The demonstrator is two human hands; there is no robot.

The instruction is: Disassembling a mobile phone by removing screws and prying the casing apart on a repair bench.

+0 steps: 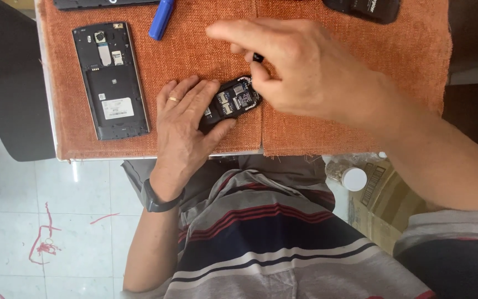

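Note:
A small black phone with its back removed lies on an orange cloth, its card slots and circuit parts showing. My left hand rests flat over its near end and holds it down, thumb against its side. My right hand hovers over the phone's far end. Its thumb and a finger pinch a small black part, and the index finger points out to the left.
A larger black phone with its back cover off lies to the left on the cloth. A blue tool lies at the top, with dark phone pieces at the top edge. A cardboard box and a white-capped jar stand beside my lap.

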